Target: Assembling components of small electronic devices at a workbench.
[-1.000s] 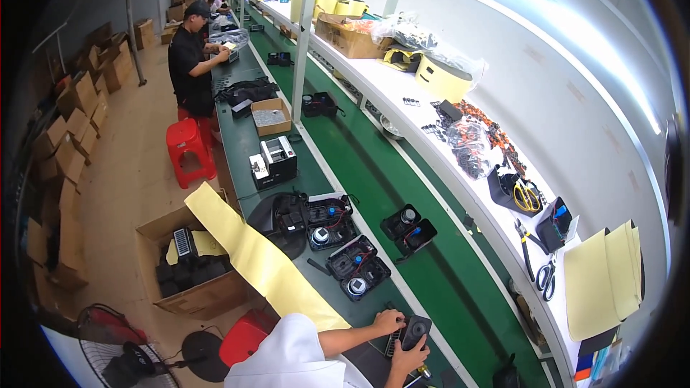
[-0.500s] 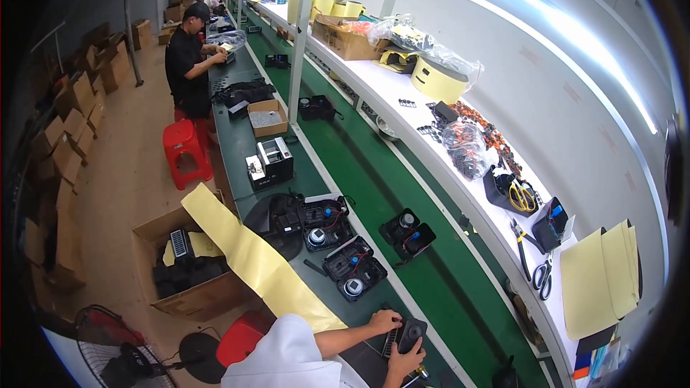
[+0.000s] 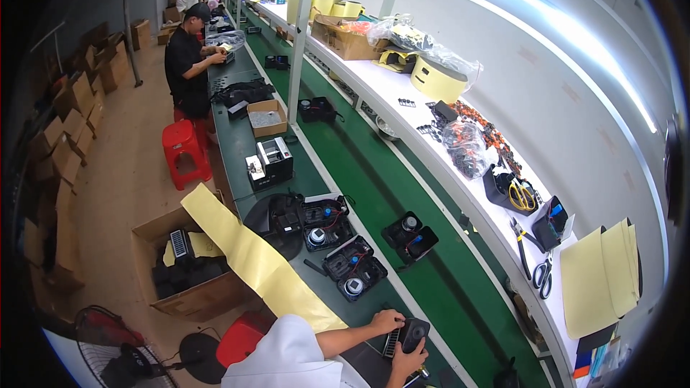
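My left hand [image 3: 388,321] is closed on the far-left edge of a black speaker-like casing [image 3: 415,332] with a round dark disc on its face. My right hand [image 3: 410,361] wraps the near side of the same casing, thumb and fingers curled round it. A dark panel with pale stripes [image 3: 392,345] shows along the casing's left side, between the two hands. By my right wrist lies a tool with a shiny metal tip [image 3: 424,372], mostly hidden. On the dark bench left of my hands lie two opened black casings [image 3: 355,267], [image 3: 325,223] with round speakers and wires.
A green conveyor belt [image 3: 460,284] runs beyond the bench, carrying another opened casing [image 3: 410,236]. A yellow sheet [image 3: 262,259] hangs over a carton [image 3: 194,305]. Scissors [image 3: 544,279] and pliers [image 3: 520,244] lie on the white shelf. A co-worker in black [image 3: 188,65] stands farther along.
The opened casing on the belt has shifted slightly right and nearer. The casing in my hands has moved a little right and turned slightly. Another person in white has come into view far off.
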`<state>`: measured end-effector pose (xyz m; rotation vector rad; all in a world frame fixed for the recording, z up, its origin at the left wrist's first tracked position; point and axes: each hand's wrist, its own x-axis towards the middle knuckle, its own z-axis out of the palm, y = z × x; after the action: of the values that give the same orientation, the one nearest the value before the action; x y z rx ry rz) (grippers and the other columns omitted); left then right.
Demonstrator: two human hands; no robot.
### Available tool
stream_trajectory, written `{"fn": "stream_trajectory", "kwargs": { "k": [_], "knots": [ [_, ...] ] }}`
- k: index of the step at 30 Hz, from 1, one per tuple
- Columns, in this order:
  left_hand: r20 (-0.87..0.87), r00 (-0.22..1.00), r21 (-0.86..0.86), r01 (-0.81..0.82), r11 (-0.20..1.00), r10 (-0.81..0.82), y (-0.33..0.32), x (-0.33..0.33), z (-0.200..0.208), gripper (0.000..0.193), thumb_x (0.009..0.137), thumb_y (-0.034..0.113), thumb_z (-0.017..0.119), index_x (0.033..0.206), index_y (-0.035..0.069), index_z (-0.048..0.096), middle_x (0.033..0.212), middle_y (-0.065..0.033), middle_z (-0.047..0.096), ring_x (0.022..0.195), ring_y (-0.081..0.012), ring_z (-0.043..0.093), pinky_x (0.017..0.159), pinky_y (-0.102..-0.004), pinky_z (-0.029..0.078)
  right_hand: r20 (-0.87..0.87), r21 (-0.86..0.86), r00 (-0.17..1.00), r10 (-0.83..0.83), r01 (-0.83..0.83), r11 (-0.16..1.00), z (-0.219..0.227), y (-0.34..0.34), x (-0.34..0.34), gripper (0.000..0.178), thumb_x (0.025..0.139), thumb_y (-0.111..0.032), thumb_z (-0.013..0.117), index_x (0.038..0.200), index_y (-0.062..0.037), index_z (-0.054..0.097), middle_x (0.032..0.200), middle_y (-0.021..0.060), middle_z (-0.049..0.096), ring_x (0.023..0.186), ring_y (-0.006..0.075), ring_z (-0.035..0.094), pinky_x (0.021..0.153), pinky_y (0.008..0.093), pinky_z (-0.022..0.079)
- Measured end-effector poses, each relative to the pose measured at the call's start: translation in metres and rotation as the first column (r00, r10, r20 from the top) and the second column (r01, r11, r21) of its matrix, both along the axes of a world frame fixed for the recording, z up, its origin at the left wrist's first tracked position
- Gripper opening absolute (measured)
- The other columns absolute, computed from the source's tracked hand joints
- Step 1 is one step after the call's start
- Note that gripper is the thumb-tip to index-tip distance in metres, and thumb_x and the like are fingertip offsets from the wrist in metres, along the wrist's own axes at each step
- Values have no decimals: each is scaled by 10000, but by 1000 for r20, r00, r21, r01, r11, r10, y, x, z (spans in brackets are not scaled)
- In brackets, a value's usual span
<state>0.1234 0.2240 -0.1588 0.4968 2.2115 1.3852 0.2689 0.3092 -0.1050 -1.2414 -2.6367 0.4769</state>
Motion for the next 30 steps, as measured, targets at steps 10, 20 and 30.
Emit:
{"fn": "stream_trajectory", "kwargs": {
  "k": [10, 20, 30],
  "knots": [
    [-47, 998, -27, -49, 998, 48, 6, 15, 6, 262, 869, 390, 669, 990, 183, 774, 1063, -88, 706, 1016, -309, 653, 897, -443, 504, -42, -11, 999, 20, -20, 1000, -10, 10, 13, 937, 656, -384, 837, 1463, -167, 413, 1266, 243, 474, 1081, 436, 539, 909, 523, 449],
    [-208, 978, 100, -9, 995, 30, -7, -4, -14, 341, 708, 298, 794, 1017, 161, 753, 1052, -115, 677, 1019, -329, 634, 883, -440, 511, -243, -46, 964, 105, -120, 992, -16, 13, 2, 953, 669, -523, 838, 1452, -131, 461, 1264, 299, 509, 1125, 459, 541, 955, 512, 452],
    [-38, 999, 8, 20, 1000, -20, -2, 6, 13, 323, 740, 236, 806, 1047, 157, 747, 1097, -84, 659, 1087, -304, 611, 951, -432, 464, -185, -93, 980, 73, -91, 991, -6, 17, 17, 987, 682, -510, 835, 1505, -193, 392, 1294, 307, 457, 1131, 459, 528, 954, 509, 445]
  ]
}}
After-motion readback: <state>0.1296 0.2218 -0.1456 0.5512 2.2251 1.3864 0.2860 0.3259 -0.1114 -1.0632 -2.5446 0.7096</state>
